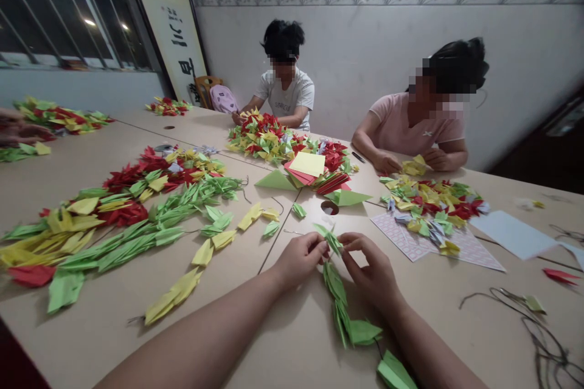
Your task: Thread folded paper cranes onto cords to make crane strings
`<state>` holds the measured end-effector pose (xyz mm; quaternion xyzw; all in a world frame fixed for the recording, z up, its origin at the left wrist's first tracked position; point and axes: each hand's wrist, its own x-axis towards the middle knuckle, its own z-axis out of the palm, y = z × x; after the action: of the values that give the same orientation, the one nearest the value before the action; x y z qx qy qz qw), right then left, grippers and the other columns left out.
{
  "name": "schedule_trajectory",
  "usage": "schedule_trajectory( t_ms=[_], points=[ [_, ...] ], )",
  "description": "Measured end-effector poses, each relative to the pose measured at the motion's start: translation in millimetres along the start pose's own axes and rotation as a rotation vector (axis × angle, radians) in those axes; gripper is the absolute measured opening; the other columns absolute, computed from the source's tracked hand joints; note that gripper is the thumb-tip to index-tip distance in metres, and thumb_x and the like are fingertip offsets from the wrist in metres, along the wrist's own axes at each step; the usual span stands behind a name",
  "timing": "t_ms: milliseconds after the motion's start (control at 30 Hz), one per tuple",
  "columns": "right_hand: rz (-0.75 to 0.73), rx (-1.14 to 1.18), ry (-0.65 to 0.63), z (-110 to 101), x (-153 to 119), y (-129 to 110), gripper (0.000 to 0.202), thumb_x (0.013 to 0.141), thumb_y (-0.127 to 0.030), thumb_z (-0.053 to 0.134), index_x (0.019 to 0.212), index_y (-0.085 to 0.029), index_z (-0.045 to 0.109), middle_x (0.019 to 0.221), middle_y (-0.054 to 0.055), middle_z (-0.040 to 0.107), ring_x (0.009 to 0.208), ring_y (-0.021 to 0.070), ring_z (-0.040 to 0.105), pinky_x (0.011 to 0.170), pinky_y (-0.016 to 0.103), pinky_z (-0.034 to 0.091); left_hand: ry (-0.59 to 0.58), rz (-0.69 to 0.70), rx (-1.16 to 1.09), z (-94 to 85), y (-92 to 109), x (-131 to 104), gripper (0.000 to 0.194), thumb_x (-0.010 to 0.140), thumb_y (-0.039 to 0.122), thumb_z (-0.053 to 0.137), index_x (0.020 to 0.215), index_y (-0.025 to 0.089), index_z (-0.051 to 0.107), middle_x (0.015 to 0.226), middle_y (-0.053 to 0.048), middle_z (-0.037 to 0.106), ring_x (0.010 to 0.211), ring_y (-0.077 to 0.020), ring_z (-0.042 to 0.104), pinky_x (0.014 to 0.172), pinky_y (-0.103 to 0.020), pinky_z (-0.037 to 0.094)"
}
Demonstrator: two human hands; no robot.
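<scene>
In the middle of the table's near side, my left hand [298,261] and my right hand [370,264] meet at a green origami piece [329,238], which looks like a folded crane. Both hands are closed in a pinch on it, one at each side. Below hangs a string of green origami pieces [338,304], lying on the table between my forearms. Dark cord shows near its lower green piece [395,371]. Any needle or thread end between my fingertips is too small to make out. Two loose green pieces [271,229] lie just beyond my left hand.
A yellow origami string [201,261] and long green strings [150,231] lie left. Square paper sheets [308,164] and a mixed pile [262,140] stand ahead. Two people sit opposite; another person's hands [22,130] show far left. Tangled dark cord [538,328] lies right.
</scene>
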<state>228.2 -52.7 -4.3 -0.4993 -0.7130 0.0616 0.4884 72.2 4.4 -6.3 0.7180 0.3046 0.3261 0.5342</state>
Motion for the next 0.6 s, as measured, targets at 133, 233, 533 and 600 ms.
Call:
schedule_trajectory(
  t_ms=[133,233,533,600],
  points=[
    [0.082,0.061,-0.012,0.9,-0.4,-0.8,0.008,0.078,-0.014,0.047,0.072,-0.019,0.047,0.083,0.004,0.059,0.078,0.0134,0.057,0.059,0.022,0.047,-0.02,0.05,0.086,-0.9,1.1,-0.8,0.021,0.082,0.03,0.042,0.071,0.015,0.052,0.067,0.0,0.054,0.062,-0.0114,0.051,0.061,-0.023,0.039],
    [0.094,0.092,-0.002,1.3,0.4,-2.7,0.008,0.077,-0.016,0.049,0.07,-0.019,0.047,0.079,0.004,0.059,0.075,0.0132,0.057,0.056,0.021,0.047,-0.034,0.063,0.115,-0.6,1.5,-1.2,0.019,0.08,0.031,0.046,0.071,0.015,0.052,0.065,0.001,0.052,0.061,-0.0111,0.047,0.058,-0.022,0.037],
    [0.136,0.161,0.006,2.9,2.6,-8.5,0.012,0.076,-0.02,0.053,0.065,-0.018,0.048,0.07,0.003,0.058,0.064,0.0119,0.056,0.054,0.022,0.048,-0.031,0.011,0.019,0.2,4.6,-2.2,0.027,0.069,0.04,0.061,0.069,0.014,0.052,0.062,0.002,0.049,0.057,-0.01,0.043,0.054,-0.022,0.036],
    [0.132,0.162,-0.005,3.0,2.6,-9.1,0.013,0.076,-0.021,0.054,0.064,-0.018,0.048,0.069,0.003,0.058,0.063,0.0119,0.056,0.054,0.022,0.047,-0.031,0.003,-0.004,0.1,5.3,-2.7,0.029,0.066,0.041,0.064,0.069,0.015,0.051,0.061,0.002,0.048,0.056,-0.0099,0.043,0.053,-0.021,0.036]
  ],
)
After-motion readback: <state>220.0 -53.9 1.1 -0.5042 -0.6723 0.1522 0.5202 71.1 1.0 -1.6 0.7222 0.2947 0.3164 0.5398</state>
